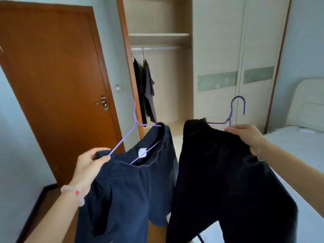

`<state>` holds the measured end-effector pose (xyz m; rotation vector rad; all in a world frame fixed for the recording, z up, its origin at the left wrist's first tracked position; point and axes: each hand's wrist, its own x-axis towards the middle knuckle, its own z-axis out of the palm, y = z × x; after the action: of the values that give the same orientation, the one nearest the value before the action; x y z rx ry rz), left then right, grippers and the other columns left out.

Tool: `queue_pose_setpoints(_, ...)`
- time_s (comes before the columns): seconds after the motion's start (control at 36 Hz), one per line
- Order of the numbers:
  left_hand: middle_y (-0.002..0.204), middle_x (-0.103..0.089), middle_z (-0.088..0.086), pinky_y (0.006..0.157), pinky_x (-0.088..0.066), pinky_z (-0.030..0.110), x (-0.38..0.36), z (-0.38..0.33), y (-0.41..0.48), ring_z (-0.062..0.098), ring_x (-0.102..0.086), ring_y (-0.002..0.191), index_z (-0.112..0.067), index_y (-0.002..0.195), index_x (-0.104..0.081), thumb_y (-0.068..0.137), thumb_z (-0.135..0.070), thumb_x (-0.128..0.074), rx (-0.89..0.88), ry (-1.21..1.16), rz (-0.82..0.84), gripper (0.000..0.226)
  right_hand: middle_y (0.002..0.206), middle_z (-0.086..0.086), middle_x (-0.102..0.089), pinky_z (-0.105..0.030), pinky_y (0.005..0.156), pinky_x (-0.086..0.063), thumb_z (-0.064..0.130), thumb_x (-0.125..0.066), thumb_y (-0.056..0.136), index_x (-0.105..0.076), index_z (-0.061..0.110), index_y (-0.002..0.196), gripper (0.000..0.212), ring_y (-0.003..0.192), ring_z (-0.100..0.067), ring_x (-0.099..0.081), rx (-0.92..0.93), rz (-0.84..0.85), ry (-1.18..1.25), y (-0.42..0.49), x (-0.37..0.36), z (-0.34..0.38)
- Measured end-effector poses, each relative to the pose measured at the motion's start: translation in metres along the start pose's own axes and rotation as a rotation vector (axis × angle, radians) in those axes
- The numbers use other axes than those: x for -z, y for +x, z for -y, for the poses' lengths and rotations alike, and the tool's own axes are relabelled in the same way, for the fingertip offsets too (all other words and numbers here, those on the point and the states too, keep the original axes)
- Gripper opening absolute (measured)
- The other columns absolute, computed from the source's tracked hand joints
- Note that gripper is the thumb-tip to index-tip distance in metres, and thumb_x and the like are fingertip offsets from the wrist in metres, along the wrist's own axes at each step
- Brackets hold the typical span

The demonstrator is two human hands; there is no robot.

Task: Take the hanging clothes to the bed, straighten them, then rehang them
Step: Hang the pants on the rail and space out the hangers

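Note:
My left hand grips the waistband of navy blue shorts together with the end of a purple wire hanger threaded through them. My right hand grips a black garment at its top edge, on a second purple hanger whose hook points up. Both garments hang in front of me at chest height. The bed lies to my right. In the open wardrobe two dark garments hang from the rail.
A closed brown door stands to the left. The wardrobe's sliding doors are shut on the right half. A padded headboard sits at the far right. Wooden floor shows below my left arm.

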<state>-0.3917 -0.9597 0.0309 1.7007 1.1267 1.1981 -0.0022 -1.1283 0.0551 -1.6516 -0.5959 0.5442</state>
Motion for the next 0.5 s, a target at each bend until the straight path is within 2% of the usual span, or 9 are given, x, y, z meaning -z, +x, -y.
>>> queue_pose_setpoints(0.11,0.092,-0.069,0.002,0.069,-0.044,0.022,0.002,0.036,0.063,0.014,-0.061,0.089,-0.013,0.092,-0.071,0.081,0.003,-0.063,0.036,0.044,-0.011,0.021,0.081,-0.010,-0.067,-0.015,0.041,-0.056,0.007,-0.069,0.104,-0.074,-0.007,0.124,0.025,0.071,-0.020,-0.063,-0.028,0.065,-0.006,0.082,-0.064,0.000)
queue_pose_setpoints(0.22,0.091,-0.070,0.004,0.067,-0.045,0.022,-0.001,0.052,0.135,0.017,-0.062,0.088,-0.012,0.090,-0.072,0.080,0.003,-0.065,0.087,0.083,-0.012,0.019,0.079,-0.010,-0.067,-0.031,0.067,-0.061,0.003,-0.068,0.103,-0.074,-0.012,0.125,0.027,0.070,-0.021,-0.062,-0.042,0.090,-0.015,0.155,-0.123,0.012)
queue_pose_setpoints(0.28,0.089,-0.070,0.005,0.064,-0.045,0.022,-0.001,0.059,0.168,0.017,-0.063,0.085,-0.011,0.089,-0.072,0.079,0.003,-0.065,0.088,0.073,-0.024,0.018,0.079,-0.010,-0.067,-0.033,0.063,-0.057,0.003,-0.069,0.103,-0.074,-0.012,0.125,0.028,0.069,-0.023,-0.062,-0.045,0.104,-0.012,0.184,-0.149,0.025)
queue_pose_setpoints(0.36,0.088,-0.070,0.006,0.062,-0.046,0.023,0.004,0.068,0.211,0.016,-0.062,0.080,-0.011,0.090,-0.072,0.080,0.000,-0.067,0.119,0.031,-0.061,0.015,0.079,-0.010,-0.067,-0.026,0.046,-0.058,0.002,-0.069,0.102,-0.073,-0.012,0.126,0.028,0.067,-0.022,-0.061,-0.033,0.113,-0.014,0.221,-0.186,0.043)
queue_pose_setpoints(0.42,0.088,-0.070,0.005,0.065,-0.047,0.025,0.007,0.078,0.235,0.018,-0.062,0.082,-0.011,0.089,-0.071,0.079,-0.002,-0.069,0.135,0.022,-0.088,0.014,0.085,-0.010,-0.069,-0.020,0.041,-0.057,0.002,-0.069,0.102,-0.073,-0.011,0.127,0.029,0.067,-0.021,-0.061,-0.028,0.117,-0.011,0.245,-0.210,0.051)
queue_pose_setpoints(0.5,0.087,-0.070,0.006,0.070,-0.049,0.031,0.007,0.092,0.273,0.023,-0.063,0.085,-0.014,0.087,-0.072,0.078,-0.004,-0.070,0.152,-0.027,-0.104,0.014,0.081,-0.010,-0.068,-0.030,0.056,-0.053,0.003,-0.069,0.102,-0.075,-0.010,0.126,0.028,0.067,-0.022,-0.061,-0.020,0.130,-0.016,0.277,-0.243,0.059)
